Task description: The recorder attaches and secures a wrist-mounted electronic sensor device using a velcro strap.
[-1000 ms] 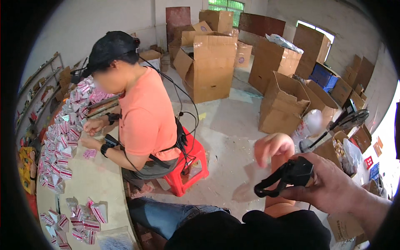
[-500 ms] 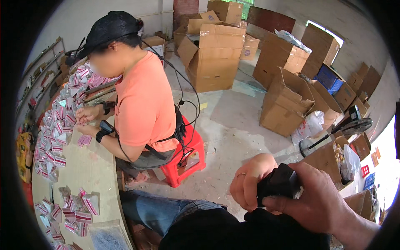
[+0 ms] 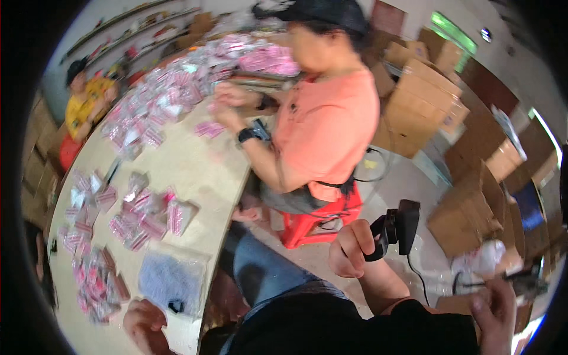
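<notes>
My right hand point(image 3: 350, 251) is raised in front of my lap, fingers curled closed and nothing visible in them. A black strap with a boxy black device point(image 3: 406, 226) sits at its wrist, and a cable hangs below. My left hand point(image 3: 144, 324) is at the table's lower edge, smeared by motion. It is beside a clear bag of pale blue strands point(image 3: 168, 278) with a small black object point(image 3: 176, 306) on it. Another person's hand point(image 3: 498, 305) shows blurred at the lower right, apart from my wrist.
Small pink-and-white packets point(image 3: 97, 284) lie in piles on the pale table point(image 3: 207, 168). A person in an orange shirt point(image 3: 334, 124) works on a red stool point(image 3: 319, 222); another in yellow point(image 3: 89, 103) sits beyond. Cardboard boxes point(image 3: 423, 103) stand on the right.
The view has swung left, bringing more of the table and my left hand into sight. The other person's hand has left the black device and drawn back to the right.
</notes>
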The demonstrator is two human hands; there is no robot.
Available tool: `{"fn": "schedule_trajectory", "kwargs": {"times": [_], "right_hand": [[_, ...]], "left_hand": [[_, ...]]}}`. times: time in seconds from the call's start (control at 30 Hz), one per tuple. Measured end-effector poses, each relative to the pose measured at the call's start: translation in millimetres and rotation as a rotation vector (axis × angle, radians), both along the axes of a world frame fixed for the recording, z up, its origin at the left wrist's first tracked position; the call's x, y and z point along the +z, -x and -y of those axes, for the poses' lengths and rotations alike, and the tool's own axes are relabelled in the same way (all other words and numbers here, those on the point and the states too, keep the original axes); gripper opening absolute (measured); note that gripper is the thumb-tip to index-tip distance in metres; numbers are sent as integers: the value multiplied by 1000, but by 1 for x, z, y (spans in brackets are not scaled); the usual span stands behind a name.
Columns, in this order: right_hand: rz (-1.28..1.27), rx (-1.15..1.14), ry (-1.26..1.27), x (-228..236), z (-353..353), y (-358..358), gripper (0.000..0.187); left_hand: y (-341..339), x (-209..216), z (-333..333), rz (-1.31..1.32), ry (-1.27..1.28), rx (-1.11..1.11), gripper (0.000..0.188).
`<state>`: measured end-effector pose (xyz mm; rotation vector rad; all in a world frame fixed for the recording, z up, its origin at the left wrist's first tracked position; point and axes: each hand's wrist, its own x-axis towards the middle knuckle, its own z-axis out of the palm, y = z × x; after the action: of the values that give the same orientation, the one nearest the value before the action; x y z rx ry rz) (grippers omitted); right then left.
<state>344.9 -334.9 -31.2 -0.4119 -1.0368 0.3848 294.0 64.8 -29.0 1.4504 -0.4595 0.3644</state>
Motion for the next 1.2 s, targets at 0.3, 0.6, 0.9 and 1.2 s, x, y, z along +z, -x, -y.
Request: {"fn": "schedule_trajectory", "kwargs": {"times": [0.3,0.6,0.9,1.2], "right_hand": [[-370,406,-815,33,-48,-92,5],[-809,876,356,-12,-155,-50,42],[-574,1317,936,20,-193,-48,53],[-371,1477,596,8,-236,-32,65]], "left_hand": [[3,26,-1,-99,-115,211,40],[16,1,-13,-182,-365,155,13],[-3,28,8,140,-515,127,33],[12,10,6,171,-422,238,33]]}}
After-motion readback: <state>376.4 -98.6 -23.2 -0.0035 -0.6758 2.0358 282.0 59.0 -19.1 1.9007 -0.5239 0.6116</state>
